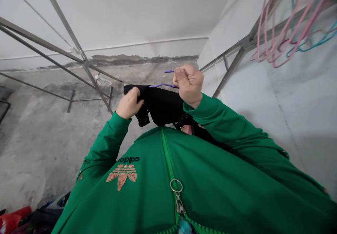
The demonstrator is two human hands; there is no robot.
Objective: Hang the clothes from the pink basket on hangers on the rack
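A black garment (164,102) hangs in front of me on a purple clothes hanger (162,85), and most of the hanger is hidden inside the cloth. My right hand (190,82) is closed in a fist around the hanger near its hook, whose purple tip sticks out to the left. At the garment's left shoulder, my left hand (129,102) pinches the black cloth between thumb and fingers. The garment's lower part is hidden behind my green jacket and right sleeve.
Pink hangers (283,48) and blue hangers (305,49) hang on a metal frame (244,42) at the upper right. Another metal rack (85,64) stands to the left on the concrete floor (44,128). Something red (15,218) lies at the lower left.
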